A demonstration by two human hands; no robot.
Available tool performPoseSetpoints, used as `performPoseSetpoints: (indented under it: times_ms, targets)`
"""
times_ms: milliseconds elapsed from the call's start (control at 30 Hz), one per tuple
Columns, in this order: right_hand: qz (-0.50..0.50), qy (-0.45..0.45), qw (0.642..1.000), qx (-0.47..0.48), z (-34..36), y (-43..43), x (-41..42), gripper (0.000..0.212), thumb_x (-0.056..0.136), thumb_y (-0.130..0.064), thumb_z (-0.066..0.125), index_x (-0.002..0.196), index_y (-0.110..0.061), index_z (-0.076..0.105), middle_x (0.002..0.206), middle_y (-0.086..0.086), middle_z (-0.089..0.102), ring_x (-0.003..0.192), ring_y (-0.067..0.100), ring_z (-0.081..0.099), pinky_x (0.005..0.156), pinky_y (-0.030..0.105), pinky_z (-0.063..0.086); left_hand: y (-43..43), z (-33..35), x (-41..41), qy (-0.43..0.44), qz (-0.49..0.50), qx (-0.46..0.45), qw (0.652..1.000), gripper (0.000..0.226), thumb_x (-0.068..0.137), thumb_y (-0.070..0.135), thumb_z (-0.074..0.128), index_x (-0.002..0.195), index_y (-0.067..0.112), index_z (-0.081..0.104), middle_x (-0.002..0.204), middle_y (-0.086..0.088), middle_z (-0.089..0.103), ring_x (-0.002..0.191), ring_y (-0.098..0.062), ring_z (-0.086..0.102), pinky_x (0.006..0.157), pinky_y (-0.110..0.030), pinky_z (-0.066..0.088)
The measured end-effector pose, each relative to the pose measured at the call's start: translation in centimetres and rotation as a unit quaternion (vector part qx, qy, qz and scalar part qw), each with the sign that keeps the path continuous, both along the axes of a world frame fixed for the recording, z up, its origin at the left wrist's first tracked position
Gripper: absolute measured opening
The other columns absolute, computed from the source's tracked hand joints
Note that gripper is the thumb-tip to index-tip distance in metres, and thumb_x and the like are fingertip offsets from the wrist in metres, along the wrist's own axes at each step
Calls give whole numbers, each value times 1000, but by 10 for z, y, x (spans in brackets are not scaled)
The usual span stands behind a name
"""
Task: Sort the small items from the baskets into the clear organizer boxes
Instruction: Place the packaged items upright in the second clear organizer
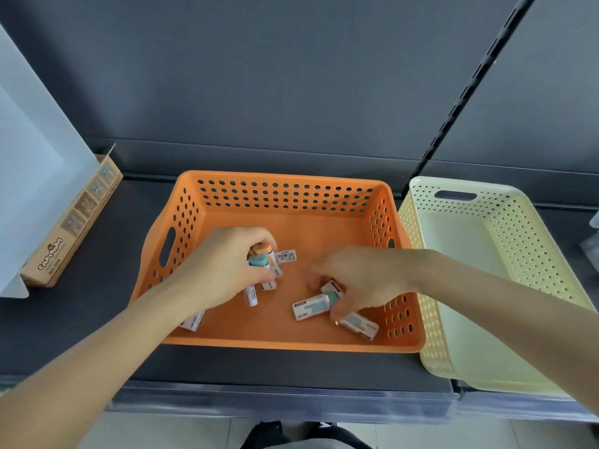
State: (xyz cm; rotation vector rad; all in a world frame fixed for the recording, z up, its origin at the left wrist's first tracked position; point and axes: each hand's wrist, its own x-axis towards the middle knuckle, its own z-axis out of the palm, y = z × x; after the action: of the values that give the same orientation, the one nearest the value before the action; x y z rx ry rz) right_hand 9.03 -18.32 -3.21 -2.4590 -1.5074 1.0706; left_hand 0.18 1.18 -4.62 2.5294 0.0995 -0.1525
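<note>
1. We see the orange basket [285,346] at centre on the dark shelf [107,241]. The cream basket [434,319] touches it at 3 o'clock. No clear organizer box is in view.
2. Left hand [223,264]: at 9 o'clock over the basket floor, fingers curled round a bundle of sticks [261,259] with teal and orange caps showing.
3. Right hand [359,280]: at 4 o'clock, fingertips bent down and pinching a teal-topped stick [332,294].
4. Loose sticks [309,311] lie flat on the floor from 5 to 7 o'clock, one partly under the left forearm.
5. We judge the sticks light and rigid, with slick printed wrappers. Best held across the barrel rather than the cap. A full fist risks one sliding out.
</note>
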Motion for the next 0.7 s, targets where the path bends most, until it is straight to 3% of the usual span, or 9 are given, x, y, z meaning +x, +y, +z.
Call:
performPoseSetpoints:
  times_ms: [167,267,367,533,700]
  targets:
    - [-53,-40,997,33,-3,-1,4,40,84,-35,69,115,-15,55,108,-6,57,98,12,53,77,23,42,-2,2,0,6,4,-13,1000,30,76,27,77,101,31,61,87,22,56,78,6,56,60,-8,40]
    - [-55,-57,997,3,-6,3,-1,35,79,-35,73,100,-15,54,94,-2,57,86,14,54,70,26,46,-2,3,0,5,7,-24,1000,30,76,27,77,100,32,61,87,24,54,78,7,56,60,-7,40]
    - [-52,-73,996,-18,-9,7,-6,31,79,-29,74,86,-17,47,81,-3,51,75,15,53,56,23,38,-1,1,0,0,7,-20,1000,30,76,27,77,101,32,61,88,23,55,79,7,55,58,-7,39]
    - [-46,-103,993,-31,-6,6,-5,28,83,-29,70,96,-10,54,85,0,56,74,15,56,52,19,38,3,2,2,-17,17,-26,999,28,75,25,78,98,30,62,90,18,58,83,2,57,65,-12,46]
    - [-63,-125,990,-34,-6,4,-2,27,86,-26,67,103,-8,56,92,2,59,79,16,60,54,17,42,6,3,4,-45,37,-17,998,28,76,26,77,101,27,63,91,19,58,83,3,54,62,-7,38]
